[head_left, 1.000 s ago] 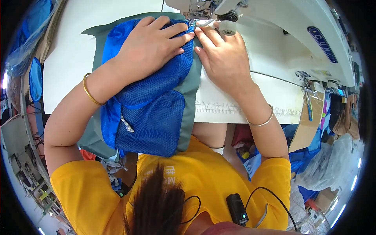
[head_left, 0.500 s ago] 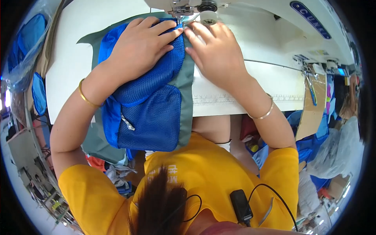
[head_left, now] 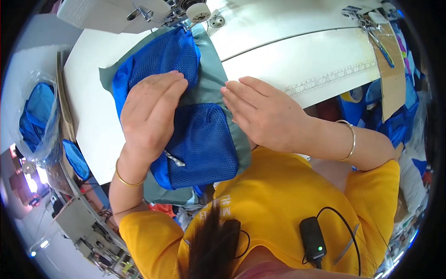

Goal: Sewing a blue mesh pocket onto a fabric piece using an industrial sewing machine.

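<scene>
A blue mesh piece [head_left: 202, 139] on grey-green cloth [head_left: 211, 63] runs from under the sewing machine's needle area [head_left: 186, 24] over the table's near edge. My left hand [head_left: 151, 114] is closed on the upper blue mesh panel [head_left: 165, 56], along its left and lower part; its thumb is hidden. On the right, my right hand [head_left: 265, 111] lies with fingers stretched out, tips touching the grey-green cloth's right edge. A pale cord pull [head_left: 175, 159] hangs on the lower mesh pocket, near my left wrist.
The white sewing table [head_left: 265, 51] carries a printed ruler strip [head_left: 325, 76]. Tweezers [head_left: 381, 49] lie by a cardboard piece [head_left: 394, 88] at the right. On the left, a clear plastic bag [head_left: 49, 139] holds blue pieces. More blue cloth [head_left: 399, 116] is heaped below the right edge.
Both hands have drawn back from the needle area toward me, the left down the mesh and the right to the cloth's edge. The view has also turned, shifting the machine leftward.
</scene>
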`<state>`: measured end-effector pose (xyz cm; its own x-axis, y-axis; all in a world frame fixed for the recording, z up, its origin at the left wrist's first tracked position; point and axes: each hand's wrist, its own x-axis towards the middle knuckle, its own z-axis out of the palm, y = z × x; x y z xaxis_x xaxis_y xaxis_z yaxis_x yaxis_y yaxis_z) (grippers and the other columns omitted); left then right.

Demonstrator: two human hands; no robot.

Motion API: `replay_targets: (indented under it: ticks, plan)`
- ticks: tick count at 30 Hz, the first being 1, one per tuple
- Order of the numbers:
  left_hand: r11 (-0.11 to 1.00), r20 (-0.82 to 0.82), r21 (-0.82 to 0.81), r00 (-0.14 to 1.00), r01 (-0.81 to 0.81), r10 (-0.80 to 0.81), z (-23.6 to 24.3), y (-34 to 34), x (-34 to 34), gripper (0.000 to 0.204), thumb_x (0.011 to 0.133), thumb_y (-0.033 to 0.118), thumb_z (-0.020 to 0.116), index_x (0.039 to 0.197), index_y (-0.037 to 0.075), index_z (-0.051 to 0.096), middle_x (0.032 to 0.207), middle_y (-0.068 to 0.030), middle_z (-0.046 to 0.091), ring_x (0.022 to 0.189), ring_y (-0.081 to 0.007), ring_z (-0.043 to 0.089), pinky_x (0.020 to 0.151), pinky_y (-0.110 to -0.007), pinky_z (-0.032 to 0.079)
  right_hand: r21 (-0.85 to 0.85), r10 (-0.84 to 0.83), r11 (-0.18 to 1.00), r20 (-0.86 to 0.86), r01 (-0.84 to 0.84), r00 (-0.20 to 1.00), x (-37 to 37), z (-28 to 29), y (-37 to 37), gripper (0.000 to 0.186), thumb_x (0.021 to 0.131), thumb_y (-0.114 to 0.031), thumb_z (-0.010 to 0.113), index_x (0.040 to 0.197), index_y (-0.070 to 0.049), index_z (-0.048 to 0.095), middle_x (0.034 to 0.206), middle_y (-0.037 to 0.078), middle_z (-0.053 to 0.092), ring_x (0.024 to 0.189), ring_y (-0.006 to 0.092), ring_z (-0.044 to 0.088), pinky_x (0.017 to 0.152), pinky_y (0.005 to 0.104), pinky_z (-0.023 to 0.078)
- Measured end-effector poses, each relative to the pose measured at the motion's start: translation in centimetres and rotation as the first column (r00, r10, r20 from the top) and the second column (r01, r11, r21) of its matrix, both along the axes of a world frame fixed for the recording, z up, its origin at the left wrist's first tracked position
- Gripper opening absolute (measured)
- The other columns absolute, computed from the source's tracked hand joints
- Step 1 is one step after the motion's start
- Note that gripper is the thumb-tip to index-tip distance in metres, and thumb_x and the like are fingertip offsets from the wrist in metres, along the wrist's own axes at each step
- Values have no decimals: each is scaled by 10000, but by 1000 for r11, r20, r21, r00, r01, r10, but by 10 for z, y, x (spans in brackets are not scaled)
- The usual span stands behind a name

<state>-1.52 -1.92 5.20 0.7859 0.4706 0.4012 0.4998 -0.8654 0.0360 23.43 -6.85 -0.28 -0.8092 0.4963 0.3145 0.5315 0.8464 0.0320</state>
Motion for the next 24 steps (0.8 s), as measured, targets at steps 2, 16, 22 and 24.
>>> replay_targets:
  ticks: [2,16,22,24]
  plan:
    - [993,218,-32,969,-111,116,-10,-1,-2,260,737,-72,733,993,-34,705,961,-159,731,903,-314,729,802,-368,586,-185,-32,983,-106,12,994,0,9,4,312,867,-139,661,1112,54,679,1186,172,692,1164,280,638,980,402,519]
    - [889,-112,415,959,-194,262,-5,-17,8,288,848,131,663,1117,141,766,1174,-99,696,1066,-271,652,883,-368,539,-807,-907,12,-258,-590,334,-41,41,36,351,1005,-103,592,1301,79,546,897,98,703,736,106,668,602,216,450]
    - [891,69,372,965,-259,251,-16,-1,3,300,868,13,662,1161,-21,718,1201,-185,708,1157,-354,665,963,-408,549,-795,-867,31,-323,-606,380,-46,32,34,306,987,-86,603,1253,65,587,945,87,698,758,113,646,630,229,480]
    - [901,155,348,964,-258,216,-17,5,-1,326,813,-48,676,1136,-57,718,1164,-217,711,1084,-371,693,898,-394,580,-883,-720,307,-460,-356,520,-50,12,23,237,968,-73,630,1182,28,623,954,83,696,773,142,665,658,267,513]
